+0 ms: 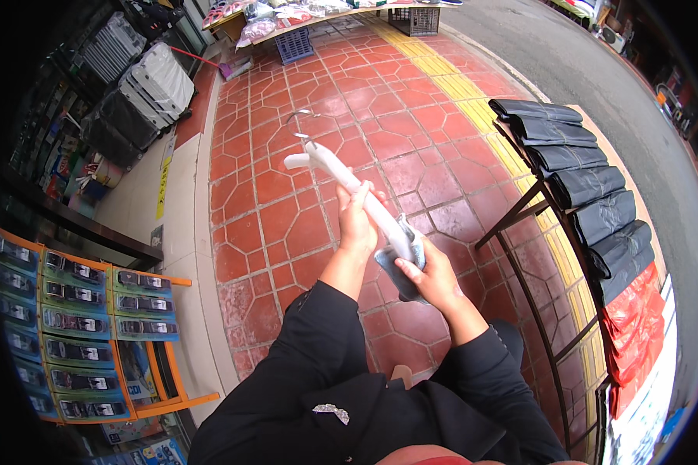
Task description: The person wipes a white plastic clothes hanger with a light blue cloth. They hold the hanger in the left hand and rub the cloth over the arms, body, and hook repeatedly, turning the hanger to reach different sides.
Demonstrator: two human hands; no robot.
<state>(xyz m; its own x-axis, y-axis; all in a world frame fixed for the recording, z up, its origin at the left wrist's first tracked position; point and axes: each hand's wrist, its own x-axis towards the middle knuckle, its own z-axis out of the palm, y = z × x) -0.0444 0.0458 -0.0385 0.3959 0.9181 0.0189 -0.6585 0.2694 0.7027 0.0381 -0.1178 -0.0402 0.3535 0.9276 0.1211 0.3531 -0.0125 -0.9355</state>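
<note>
Before my chest I hold a white plastic clothes hanger (pixel 333 162) with a metal hook (pixel 294 125), tilted up to the left. My left hand (pixel 358 216) grips the middle of its long arm. Lower down, my right hand (pixel 436 273) presses a grey-blue cloth (pixel 396 274) around the hanger's near end. Part of the cloth and of that end is hidden by my right fingers.
Folded black plastic bags (pixel 567 160) and red bags (pixel 634 331) lie on a table at right. A rack of packaged goods (pixel 81 322) stands at left, below wrapped suitcases (pixel 157 81). A goods-laden stall (pixel 302 14) and blue crate (pixel 294 45) stand ahead on red tiles (pixel 291 232).
</note>
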